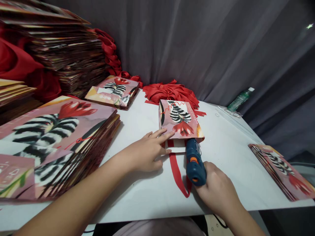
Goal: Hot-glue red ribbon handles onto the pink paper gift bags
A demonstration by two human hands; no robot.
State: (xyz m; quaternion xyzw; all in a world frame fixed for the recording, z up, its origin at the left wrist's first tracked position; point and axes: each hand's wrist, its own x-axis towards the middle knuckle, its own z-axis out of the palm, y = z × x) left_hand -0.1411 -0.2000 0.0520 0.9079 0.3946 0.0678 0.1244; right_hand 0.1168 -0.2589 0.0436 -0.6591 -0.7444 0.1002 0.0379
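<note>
My right hand [216, 190] is wrapped around a blue glue gun [195, 167] with an orange part on top. Its front end meets the near edge of a printed paper bag [179, 118] lying flat in the middle of the table; the nozzle tip is hidden there. My left hand [147, 150] lies on the bag's near left edge with fingers spread, palm down. Between the hands, a pale strip [178, 149] shows at the bag's mouth. A red ribbon loop [176, 168] hangs from it toward me, partly behind the glue gun.
Piled red ribbons [169, 91] lie behind the bag. Stacked printed bags [56, 131] fill the left, with a taller stack [71, 49] behind and a smaller one [113, 91] beyond. More bags [283, 170] lie at right. A green bottle [240, 100] rests by the curtain [197, 39].
</note>
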